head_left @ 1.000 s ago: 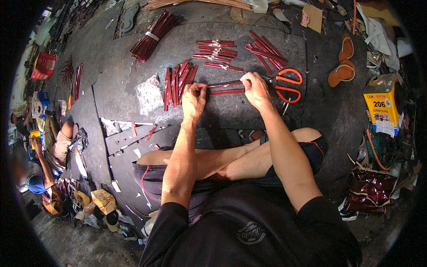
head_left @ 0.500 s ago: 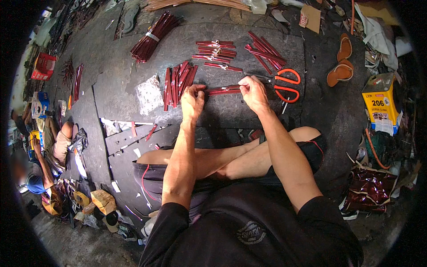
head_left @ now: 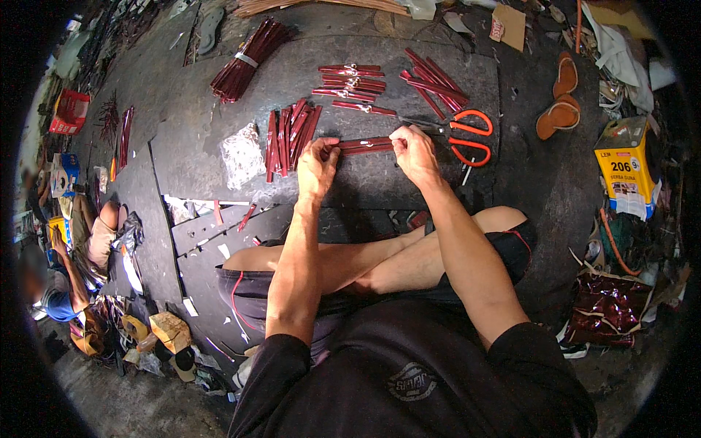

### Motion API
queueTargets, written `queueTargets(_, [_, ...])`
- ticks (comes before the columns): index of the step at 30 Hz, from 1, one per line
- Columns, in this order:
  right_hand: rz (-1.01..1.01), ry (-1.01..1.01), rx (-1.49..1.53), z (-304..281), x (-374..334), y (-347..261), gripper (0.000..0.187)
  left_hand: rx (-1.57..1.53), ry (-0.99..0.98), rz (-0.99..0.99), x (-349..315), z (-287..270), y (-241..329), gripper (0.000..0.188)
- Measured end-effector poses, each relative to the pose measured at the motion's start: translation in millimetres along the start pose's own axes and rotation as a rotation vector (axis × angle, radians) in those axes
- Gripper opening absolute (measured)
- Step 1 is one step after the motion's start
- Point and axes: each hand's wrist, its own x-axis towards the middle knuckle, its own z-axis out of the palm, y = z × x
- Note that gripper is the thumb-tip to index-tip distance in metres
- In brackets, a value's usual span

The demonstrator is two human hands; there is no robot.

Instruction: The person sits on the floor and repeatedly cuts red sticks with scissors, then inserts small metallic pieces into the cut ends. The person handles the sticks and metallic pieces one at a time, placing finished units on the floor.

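Between my two hands a shiny dark red strip point(head_left: 365, 144) runs level, just above the dark board. The fingertips of my left hand point(head_left: 318, 166) pinch its left end, and those of my right hand point(head_left: 415, 153) close on its right end. A small pale spot shows at the strip's middle; its kind is too small to tell. Beyond my hands lies a column of similar strips with metal rings point(head_left: 349, 84). Loose red strips point(head_left: 290, 139) lie beside my left hand. Scissors with orange handles point(head_left: 471, 139) rest right of my right hand.
A clear plastic bag point(head_left: 243, 157) of small pieces lies left of the strips. Farther off are a tied red bundle point(head_left: 250, 62) and a loose pile point(head_left: 438, 80). Sandals point(head_left: 561, 109) and a yellow box point(head_left: 626, 168) stand right. Another person point(head_left: 66, 285) sits at far left.
The strip between my hands has straightened, and my right hand has shifted very slightly left. My left hand keeps its place and both grips stay closed.
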Motion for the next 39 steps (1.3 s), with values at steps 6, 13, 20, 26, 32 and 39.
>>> queueTargets(6, [0.066,-0.027,-0.006,-1,0,-5,0.022,-0.041,0.012,-0.090,3,1,1,0.024])
queueTargets(13, [0.068,-0.053,-0.039,-5,3,-6,0.014,-0.062,0.015,-0.084,4,3,-10,0.024])
queueTargets(20, [0.335,-0.098,0.075,-17,10,-7,0.012,-0.027,0.100,0.066,2,4,-6,0.018])
queueTargets(26, [0.268,-0.135,0.070,-15,8,-18,0.011,-0.009,0.084,0.024,1,3,-3,0.019])
queueTargets(32, [0.095,-0.062,-0.023,-8,4,-9,0.013,-0.055,0.096,0.039,-3,5,-6,0.016])
queueTargets(39, [0.016,-0.002,-0.019,-4,-3,-10,0.016,-0.087,0.129,0.011,-6,10,-14,0.013])
